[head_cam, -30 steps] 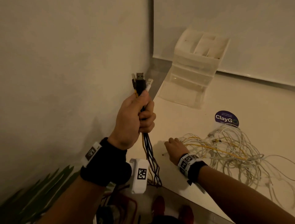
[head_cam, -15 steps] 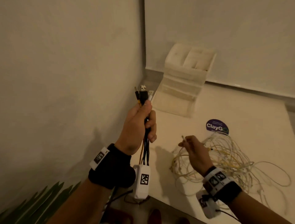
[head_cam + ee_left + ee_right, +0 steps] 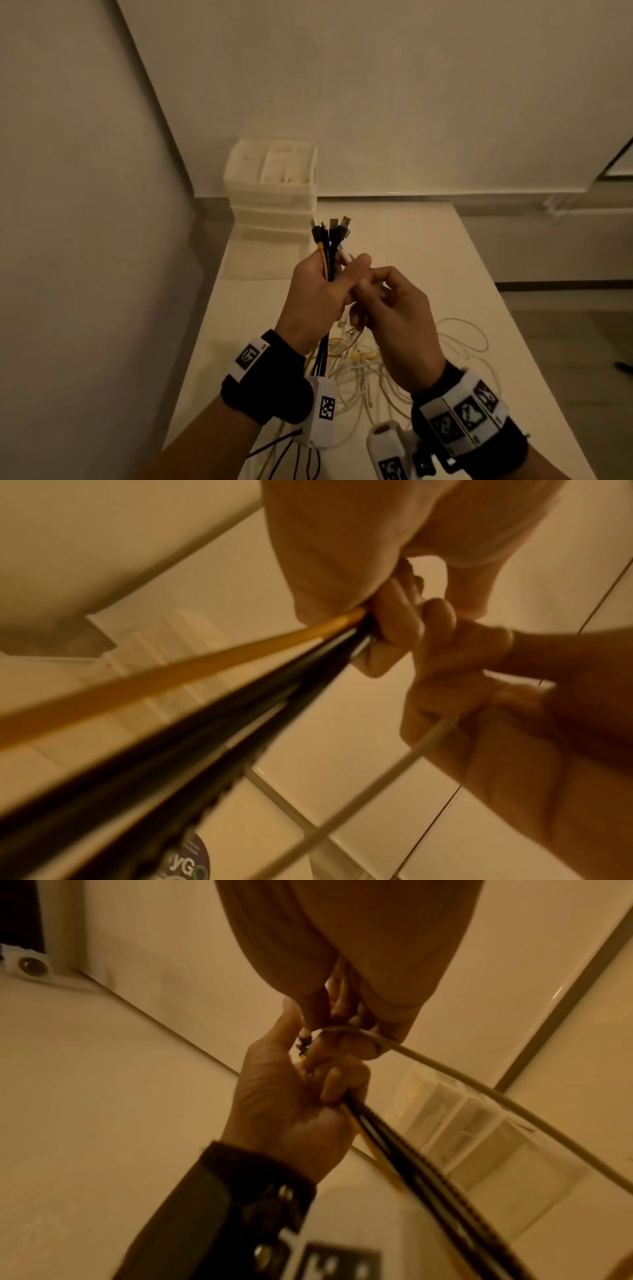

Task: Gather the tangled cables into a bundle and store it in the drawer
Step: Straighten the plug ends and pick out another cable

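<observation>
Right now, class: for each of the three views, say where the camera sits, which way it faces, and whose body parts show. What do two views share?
Head: worn high, facing forward and down at the table and drawer unit; both forearms, left hand, right hand.
Left wrist: looks along the left hand up the bundle; right hand beside it.
Right wrist: looks along the right hand, which pinches a white cable; left hand opposite.
Shared: all show both hands and the bundle.
</observation>
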Motion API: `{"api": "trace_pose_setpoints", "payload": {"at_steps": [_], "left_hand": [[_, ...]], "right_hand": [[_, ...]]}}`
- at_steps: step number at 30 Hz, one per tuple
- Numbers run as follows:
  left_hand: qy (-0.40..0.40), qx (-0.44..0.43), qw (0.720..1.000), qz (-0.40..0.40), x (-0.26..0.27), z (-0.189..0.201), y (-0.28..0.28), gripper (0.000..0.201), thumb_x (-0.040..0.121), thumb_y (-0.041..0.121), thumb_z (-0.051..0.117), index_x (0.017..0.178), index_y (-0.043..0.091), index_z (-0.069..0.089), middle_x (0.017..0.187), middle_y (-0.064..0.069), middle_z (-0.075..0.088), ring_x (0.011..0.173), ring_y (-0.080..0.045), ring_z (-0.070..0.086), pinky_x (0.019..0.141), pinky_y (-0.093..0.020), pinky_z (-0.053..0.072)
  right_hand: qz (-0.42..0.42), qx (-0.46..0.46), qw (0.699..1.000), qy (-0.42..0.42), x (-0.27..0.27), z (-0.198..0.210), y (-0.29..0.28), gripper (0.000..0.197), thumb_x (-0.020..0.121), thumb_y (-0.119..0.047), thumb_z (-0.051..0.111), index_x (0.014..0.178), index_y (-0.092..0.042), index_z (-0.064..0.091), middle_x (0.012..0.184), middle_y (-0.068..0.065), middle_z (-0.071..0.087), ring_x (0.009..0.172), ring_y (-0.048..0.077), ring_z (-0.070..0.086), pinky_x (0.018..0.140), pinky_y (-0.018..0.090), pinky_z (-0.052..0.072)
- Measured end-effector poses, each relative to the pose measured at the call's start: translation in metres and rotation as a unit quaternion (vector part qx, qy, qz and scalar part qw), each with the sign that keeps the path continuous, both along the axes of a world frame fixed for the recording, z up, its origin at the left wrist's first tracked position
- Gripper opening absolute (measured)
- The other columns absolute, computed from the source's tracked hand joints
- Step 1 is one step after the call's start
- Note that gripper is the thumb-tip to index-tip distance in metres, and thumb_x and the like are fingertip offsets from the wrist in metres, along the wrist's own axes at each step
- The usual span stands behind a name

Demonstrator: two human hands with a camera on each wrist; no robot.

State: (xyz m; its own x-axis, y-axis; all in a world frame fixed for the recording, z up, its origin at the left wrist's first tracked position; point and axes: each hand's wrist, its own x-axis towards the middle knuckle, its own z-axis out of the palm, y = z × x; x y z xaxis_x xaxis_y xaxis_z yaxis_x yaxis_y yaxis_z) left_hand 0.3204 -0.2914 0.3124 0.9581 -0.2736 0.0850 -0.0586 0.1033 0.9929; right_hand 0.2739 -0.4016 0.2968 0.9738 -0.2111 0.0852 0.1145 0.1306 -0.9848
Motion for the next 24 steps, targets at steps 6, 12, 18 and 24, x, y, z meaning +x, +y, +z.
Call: {"api": "trace_pose_setpoints", "payload": {"at_steps": [6,12,18,24], "left_hand": [[0.003,0.019,1.0,0.009,-0.001,-0.002,-0.028,0.032,0.096,0.028,0.057,0.081,0.001,0.05,0.061,-0.009,0.052,0.042,-0.025,0.051,0.038,-0.027,0.042],[0.08,-0.039,0.996,0.018,-0.002,-0.008,-0.038,0.025,0.096,0.027,0.056,0.074,0.019,0.061,0.072,-0.004,0.062,0.073,-0.024,0.066,0.072,-0.047,0.058],[0.094,-0.06,0.994,0.02,-0.001,-0.011,-0.039,0.023,0.097,0.028,0.053,0.081,0.012,0.057,0.079,-0.008,0.065,0.081,-0.023,0.069,0.074,-0.035,0.057],[0.132,-0.09,0.987,0.02,-0.001,-0.017,-0.036,0.033,0.102,0.029,0.04,0.105,0.003,0.059,0.103,-0.015,0.071,0.099,-0.023,0.07,0.08,-0.032,0.057]], "right_hand": [[-0.055,-0.046,0.997,-0.007,-0.002,-0.001,-0.006,0.016,0.097,-0.015,0.055,0.088,-0.003,0.062,0.072,0.012,0.063,0.053,0.019,0.053,0.053,0.033,0.046],[-0.066,-0.198,0.977,-0.036,0.007,-0.014,-0.014,0.006,0.095,-0.019,0.057,0.089,-0.019,0.059,0.08,0.003,0.067,0.065,0.016,0.067,0.056,0.036,0.056],[-0.097,-0.218,0.966,-0.094,0.008,-0.023,-0.008,0.005,0.091,-0.03,0.053,0.089,-0.027,0.055,0.084,0.001,0.063,0.072,0.021,0.065,0.058,0.046,0.053],[-0.105,-0.255,0.959,-0.064,0.026,-0.019,-0.013,0.009,0.091,-0.024,0.063,0.084,-0.019,0.059,0.079,-0.004,0.064,0.063,0.01,0.062,0.056,0.039,0.054]]}}
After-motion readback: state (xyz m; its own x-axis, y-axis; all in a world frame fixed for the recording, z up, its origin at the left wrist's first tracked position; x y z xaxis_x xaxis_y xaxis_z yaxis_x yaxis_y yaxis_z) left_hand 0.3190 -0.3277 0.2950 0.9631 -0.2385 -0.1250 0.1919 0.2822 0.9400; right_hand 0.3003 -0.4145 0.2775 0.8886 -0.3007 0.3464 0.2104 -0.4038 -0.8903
